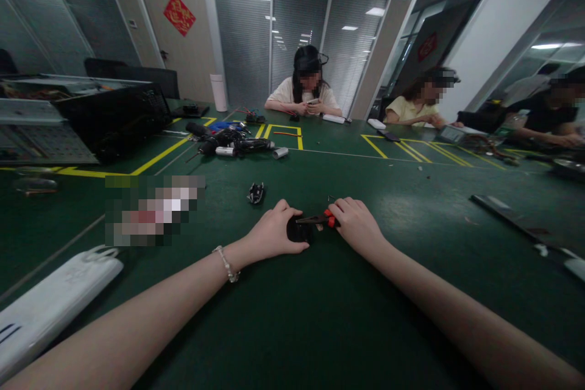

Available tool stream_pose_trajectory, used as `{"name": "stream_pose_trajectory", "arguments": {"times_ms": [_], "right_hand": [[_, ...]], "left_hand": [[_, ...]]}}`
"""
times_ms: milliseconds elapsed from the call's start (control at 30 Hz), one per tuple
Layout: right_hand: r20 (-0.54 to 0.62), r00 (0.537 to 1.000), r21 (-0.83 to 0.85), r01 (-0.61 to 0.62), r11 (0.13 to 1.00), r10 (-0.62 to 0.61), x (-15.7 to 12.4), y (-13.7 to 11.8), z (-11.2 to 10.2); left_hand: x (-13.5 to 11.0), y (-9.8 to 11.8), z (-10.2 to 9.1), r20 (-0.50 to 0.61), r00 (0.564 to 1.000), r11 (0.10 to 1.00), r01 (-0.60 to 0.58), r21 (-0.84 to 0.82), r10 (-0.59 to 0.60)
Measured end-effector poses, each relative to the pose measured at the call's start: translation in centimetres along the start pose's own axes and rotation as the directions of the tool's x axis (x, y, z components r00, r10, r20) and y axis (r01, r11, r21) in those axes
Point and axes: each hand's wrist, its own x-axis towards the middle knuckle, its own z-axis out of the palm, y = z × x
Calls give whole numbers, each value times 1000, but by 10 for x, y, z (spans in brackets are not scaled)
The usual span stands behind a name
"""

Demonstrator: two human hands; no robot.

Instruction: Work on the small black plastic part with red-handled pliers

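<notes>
My left hand (pixel 274 233) rests on the green table (pixel 320 304) with its fingers curled round a small black part (pixel 298 230). My right hand (pixel 356 224) is closed on red-handled pliers (pixel 320 218), whose dark jaws point left onto that black part. A beaded bracelet sits on my left wrist. A second small black part (pixel 256 193) lies loose on the table a little beyond my left hand.
Power tools and drills (pixel 228 141) lie in a heap further back. An open computer case (pixel 82 116) stands at far left, a white device (pixel 50 304) at near left. Three other people sit at the far and right sides. A black strip (pixel 516 216) lies at right.
</notes>
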Motion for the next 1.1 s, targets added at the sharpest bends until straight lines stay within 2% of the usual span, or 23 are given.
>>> {"name": "stream_pose_trajectory", "arguments": {"times_ms": [600,1100], "right_hand": [[8,1000,-17,-6,1000,6,-1,0,-1],[-47,999,7,-23,1000,23,0,-2,-2]], "left_hand": [[0,1,-1,10,1000,1000,9,-4,-9],[0,2,-1,-2,1000,1000,-4,30,4]]}}
